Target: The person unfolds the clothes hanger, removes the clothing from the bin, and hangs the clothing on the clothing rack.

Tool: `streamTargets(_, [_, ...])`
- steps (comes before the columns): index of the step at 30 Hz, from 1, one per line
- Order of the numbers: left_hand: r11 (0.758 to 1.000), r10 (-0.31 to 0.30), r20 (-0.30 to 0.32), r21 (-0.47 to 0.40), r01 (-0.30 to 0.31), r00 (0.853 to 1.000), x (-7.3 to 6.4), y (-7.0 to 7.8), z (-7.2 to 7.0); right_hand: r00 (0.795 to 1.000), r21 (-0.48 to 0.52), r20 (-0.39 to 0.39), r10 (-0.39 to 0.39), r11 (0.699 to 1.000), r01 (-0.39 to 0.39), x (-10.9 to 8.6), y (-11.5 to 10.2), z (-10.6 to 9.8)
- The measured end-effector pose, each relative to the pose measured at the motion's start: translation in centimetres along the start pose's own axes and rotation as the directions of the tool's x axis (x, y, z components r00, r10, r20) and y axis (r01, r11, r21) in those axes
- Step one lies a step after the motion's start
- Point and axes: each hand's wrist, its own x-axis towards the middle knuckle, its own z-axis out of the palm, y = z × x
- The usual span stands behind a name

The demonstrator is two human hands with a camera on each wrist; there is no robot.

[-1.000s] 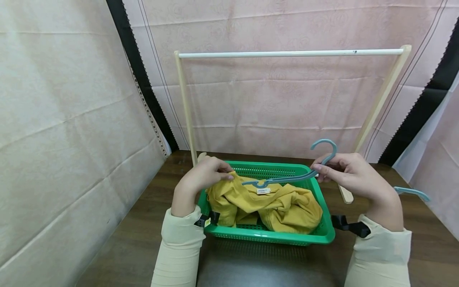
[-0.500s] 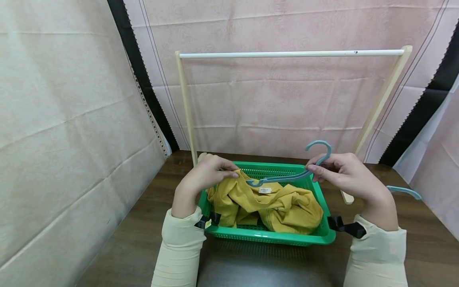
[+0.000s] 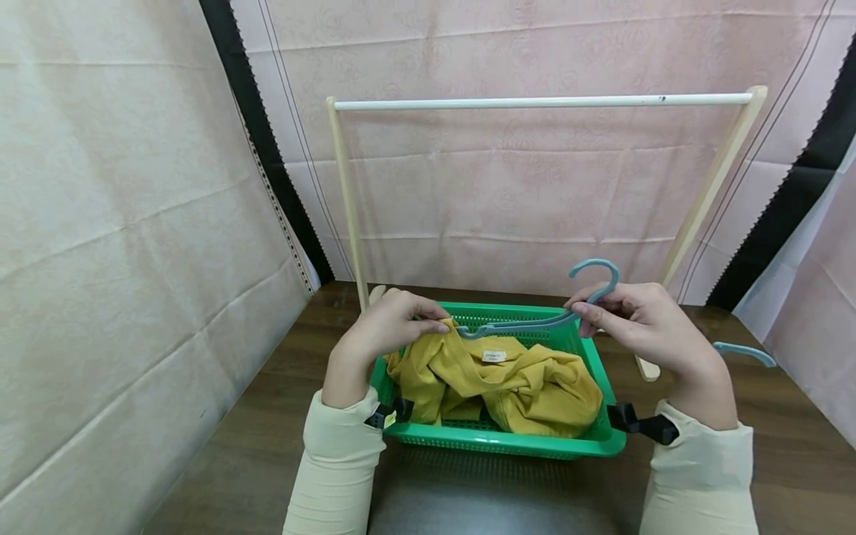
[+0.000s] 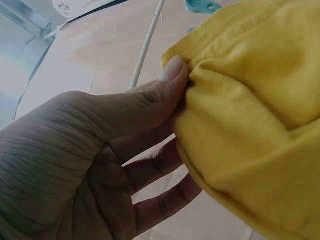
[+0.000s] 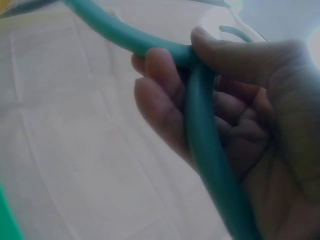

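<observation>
My left hand [image 3: 386, 328] pinches the upper left edge of a yellow shirt [image 3: 542, 386] between thumb and fingers; the left wrist view shows the thumb [image 4: 172, 75] pressed on the cloth. The shirt lies bunched in a green plastic basket [image 3: 501, 441], its white neck label [image 3: 494, 357] facing up. My right hand [image 3: 638, 319] grips a blue clothes hanger [image 3: 528, 325] just below its hook, thumb and fingers around the joint in the right wrist view. One hanger end dips at the shirt's neckline beside my left fingers. The other end shows past my right wrist; the stretch between is hidden.
Behind the basket stands a clothes rack with a white bar [image 3: 535, 102] and cream posts [image 3: 712, 189]. A foot of the rack [image 3: 647, 369] rests right of the basket. Dark wooden table [image 3: 267, 446] lies below, with pale cloth walls [image 3: 468, 193] around it.
My right hand has moved left with the hanger, bringing its end to the neckline by my left fingers. My left hand has shifted slightly right, still pinching the shirt.
</observation>
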Motion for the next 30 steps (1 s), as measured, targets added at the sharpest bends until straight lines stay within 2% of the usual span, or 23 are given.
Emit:
streamTargets(6, [0.999,0.034,-0.024,-0.010,-0.035,0.999,0.0,0.1,0.0,0.993,0.042,-0.068,-0.096,0.994,0.099,0.4,0.3,0.6])
streamTargets(10, [0.999,0.045,-0.040,-0.017,-0.045,0.998,0.0,0.1,0.0,0.987,0.039,-0.085,-0.135,0.990,0.139,0.7,0.5,1.0])
streamTargets(16, [0.997,0.070,-0.064,-0.038,-0.072,0.995,-0.1,0.2,0.0,0.986,0.030,-0.086,-0.146,0.988,0.149,0.9,0.4,1.4])
streamTargets(20, [0.995,0.097,-0.083,-0.022,-0.099,0.992,-0.1,0.2,0.0,0.987,0.025,-0.080,-0.141,0.989,0.143,1.0,0.2,1.6])
streamTargets(26, [0.984,0.178,-0.136,0.018,-0.177,0.975,0.0,0.2,0.0,0.989,0.025,-0.061,-0.135,0.990,0.136,1.3,0.0,1.9])
streamTargets(30, [0.978,0.206,-0.142,-0.006,-0.209,0.968,0.1,0.3,0.1,0.989,0.005,-0.047,-0.142,0.990,0.142,1.6,-0.1,2.4])
